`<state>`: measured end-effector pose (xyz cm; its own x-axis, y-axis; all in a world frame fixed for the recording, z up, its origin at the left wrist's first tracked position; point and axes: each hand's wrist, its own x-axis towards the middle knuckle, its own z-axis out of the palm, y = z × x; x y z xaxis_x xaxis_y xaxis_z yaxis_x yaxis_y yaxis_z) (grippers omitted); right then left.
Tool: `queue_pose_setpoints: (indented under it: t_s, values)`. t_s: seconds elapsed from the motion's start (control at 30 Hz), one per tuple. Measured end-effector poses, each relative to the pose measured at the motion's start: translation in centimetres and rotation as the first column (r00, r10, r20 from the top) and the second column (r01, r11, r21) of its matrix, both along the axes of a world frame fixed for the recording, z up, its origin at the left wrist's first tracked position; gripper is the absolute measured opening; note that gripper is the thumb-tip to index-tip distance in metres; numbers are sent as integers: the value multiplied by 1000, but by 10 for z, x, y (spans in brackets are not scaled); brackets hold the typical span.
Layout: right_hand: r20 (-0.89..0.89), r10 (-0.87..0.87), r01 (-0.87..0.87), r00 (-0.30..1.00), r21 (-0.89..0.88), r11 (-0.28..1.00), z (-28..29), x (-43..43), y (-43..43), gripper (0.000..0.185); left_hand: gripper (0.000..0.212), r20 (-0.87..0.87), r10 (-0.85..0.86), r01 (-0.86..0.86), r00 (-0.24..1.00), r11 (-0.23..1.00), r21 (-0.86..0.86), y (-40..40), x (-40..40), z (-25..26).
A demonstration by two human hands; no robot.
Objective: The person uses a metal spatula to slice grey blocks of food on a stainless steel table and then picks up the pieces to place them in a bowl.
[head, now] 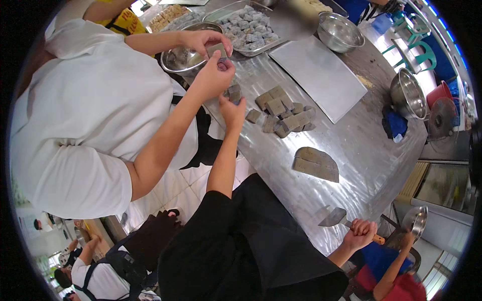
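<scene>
My left hand reaches across the table's near edge, its fingers closed on a grey-brown block of dough-like food. In my right hand is the wooden handle of a wide-bladed metal scraper, its blade over the table at the lower right. A rounded slab of the same food, with cut lines across it, lies between my hands. Beyond it is a loose pile of cut blocks. A co-worker's two hands, just past my left hand, hold another block.
The steel table bears a flat metal sheet, a glass tray of powder-coated cubes and metal bowls. A blue cloth lies near the far edge. A white-shirted co-worker stands close at left; another person is at lower right.
</scene>
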<state>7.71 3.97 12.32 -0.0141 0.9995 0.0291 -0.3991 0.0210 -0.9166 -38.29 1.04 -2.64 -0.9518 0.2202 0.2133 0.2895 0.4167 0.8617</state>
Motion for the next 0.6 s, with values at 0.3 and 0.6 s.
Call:
queue_pose_setpoints:
  t_s: [0.3, 0.6]
  values:
    - [-73, -98, 97, 992, -22, 995, -2, -21, -11, 34, 33, 567, -817, -202, 111, 540, 817, -6, 22, 85]
    - [-77, -159, 154, 984, -62, 986, -4, -24, -6, 34, 33, -178, -474, 504, 862, 763, 405, 35, 53, 154]
